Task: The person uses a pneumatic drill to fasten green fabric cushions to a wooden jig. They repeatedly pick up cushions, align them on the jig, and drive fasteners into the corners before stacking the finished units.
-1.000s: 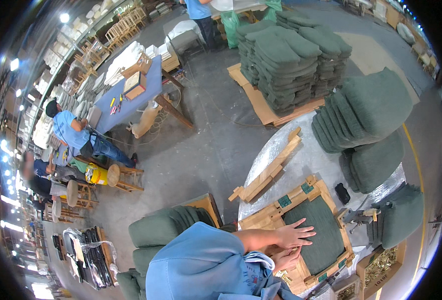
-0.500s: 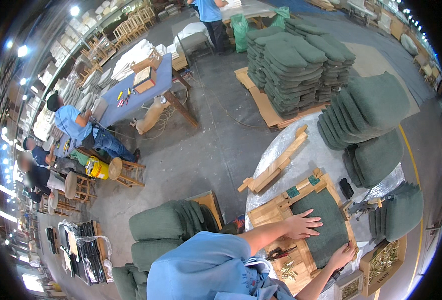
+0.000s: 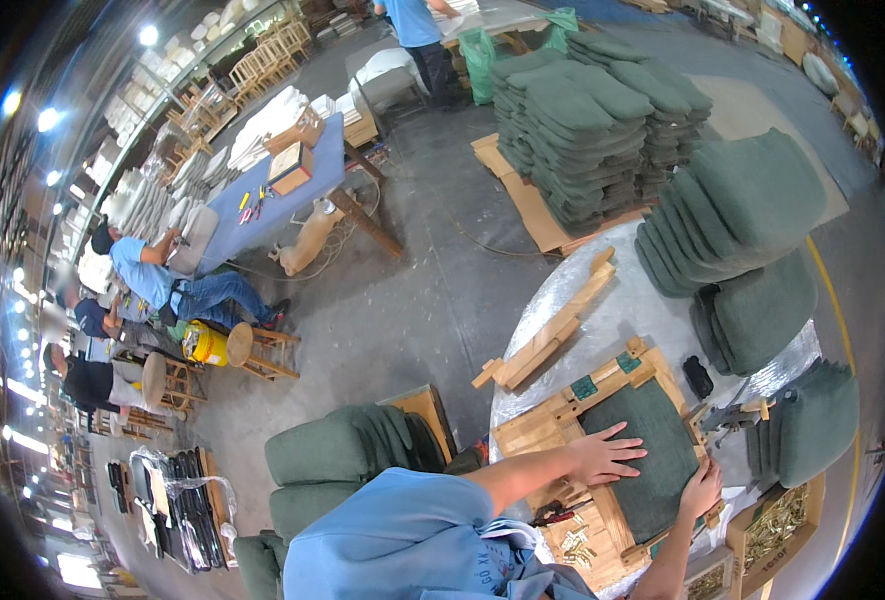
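A dark green padded panel lies inside a light wooden frame on the round table. My left hand rests flat on the panel's left part, fingers spread, holding nothing. At the panel's right edge, beside the frame's right bar, is my right hand with its fingers curled; what they grip, if anything, is hidden. Red-handled pliers and a pile of small brass-coloured pieces lie near my left forearm. A clamp-like metal fitting sits by the frame's right side.
Green cushion stacks stand on the table's right and on the floor beyond. A cardboard box of brass-coloured pieces is at the right. Wooden bars lie at the table's left. Co-workers sit by a blue table; more cushions are at my left.
My right hand has moved up along the panel's right edge and its fingers are more curled. My left hand stays flat on the panel. The view has shifted slightly.
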Motion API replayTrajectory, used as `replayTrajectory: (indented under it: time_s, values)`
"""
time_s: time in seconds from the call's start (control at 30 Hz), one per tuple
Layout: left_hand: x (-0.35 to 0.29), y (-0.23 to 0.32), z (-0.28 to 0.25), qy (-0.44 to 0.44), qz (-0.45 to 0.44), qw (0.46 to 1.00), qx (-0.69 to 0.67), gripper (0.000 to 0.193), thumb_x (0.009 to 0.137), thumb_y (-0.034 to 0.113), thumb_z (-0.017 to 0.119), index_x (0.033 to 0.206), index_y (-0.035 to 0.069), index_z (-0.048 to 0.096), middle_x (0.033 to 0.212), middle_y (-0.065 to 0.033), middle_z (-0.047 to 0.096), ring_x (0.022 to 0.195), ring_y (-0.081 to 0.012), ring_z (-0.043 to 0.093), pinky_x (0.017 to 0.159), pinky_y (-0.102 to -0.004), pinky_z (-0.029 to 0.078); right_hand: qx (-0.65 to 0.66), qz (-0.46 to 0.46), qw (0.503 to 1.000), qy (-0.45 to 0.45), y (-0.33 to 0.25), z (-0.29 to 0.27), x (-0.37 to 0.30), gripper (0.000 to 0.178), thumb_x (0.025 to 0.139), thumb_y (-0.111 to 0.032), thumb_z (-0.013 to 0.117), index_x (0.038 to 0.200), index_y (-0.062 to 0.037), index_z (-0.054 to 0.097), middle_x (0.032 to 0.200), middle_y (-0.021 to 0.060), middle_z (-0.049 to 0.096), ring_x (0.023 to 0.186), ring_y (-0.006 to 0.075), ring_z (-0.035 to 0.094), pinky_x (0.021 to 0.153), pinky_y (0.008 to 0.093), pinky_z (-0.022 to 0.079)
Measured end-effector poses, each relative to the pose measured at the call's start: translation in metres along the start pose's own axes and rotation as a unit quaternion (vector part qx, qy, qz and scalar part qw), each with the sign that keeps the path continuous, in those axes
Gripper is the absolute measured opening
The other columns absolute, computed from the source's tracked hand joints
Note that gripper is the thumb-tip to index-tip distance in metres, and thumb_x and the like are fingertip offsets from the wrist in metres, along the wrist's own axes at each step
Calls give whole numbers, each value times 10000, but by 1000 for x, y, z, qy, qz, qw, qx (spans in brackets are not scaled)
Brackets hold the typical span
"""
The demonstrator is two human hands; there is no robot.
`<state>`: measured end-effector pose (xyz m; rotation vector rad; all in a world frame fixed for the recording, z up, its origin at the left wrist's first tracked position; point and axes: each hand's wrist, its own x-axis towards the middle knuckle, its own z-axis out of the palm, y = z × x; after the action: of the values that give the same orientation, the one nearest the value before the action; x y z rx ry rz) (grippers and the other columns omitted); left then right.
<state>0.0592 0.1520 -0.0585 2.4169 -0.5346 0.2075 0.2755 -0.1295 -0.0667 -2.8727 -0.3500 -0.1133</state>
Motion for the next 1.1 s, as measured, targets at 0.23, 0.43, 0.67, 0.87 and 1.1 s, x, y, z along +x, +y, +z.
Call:
replayTrajectory:
  time_s: [0.23,0.43,0.67,0.87,1.1]
  values:
    - [5,-3,1,-3,-28,999,-21,409,1032,342,625,1430,251,655,1675,-98,448,1591,-316,351,1300,-691,134,-54,40,997,-31,-14,-4,-1,424,1123,-460,466,1324,-162,691,1285,75,702,1260,340,602,1081,523,411]
    - [74,-60,-81,-82,-101,991,-36,418,1011,389,644,1329,122,692,1490,-142,587,1508,-331,453,1276,-656,231,-66,23,997,-28,-4,2,0,446,1107,-449,456,1331,-118,655,1283,114,687,1244,364,595,1109,527,393]
    - [84,-131,-65,-3,-86,994,72,686,1074,584,502,1588,133,461,1727,-174,325,1613,-358,291,1335,-621,100,-76,15,997,-28,-2,7,0,419,1062,-371,488,1309,-74,652,1281,142,672,1235,378,588,1113,522,390]
    - [91,-136,-58,-16,-105,991,80,629,1116,526,438,1608,135,449,1712,-165,367,1620,-330,286,1343,-589,108,-76,10,997,-6,-4,9,1,441,1027,-354,507,1336,-68,637,1297,163,654,1253,400,568,1132,543,369]
    - [89,-129,-61,-3,-122,988,97,583,1134,477,416,1606,138,459,1707,-159,380,1619,-317,293,1339,-594,110,-102,12,993,-66,-17,-11,-2,512,1124,-410,431,1413,-18,587,1349,187,638,1292,405,547,1135,536,373]
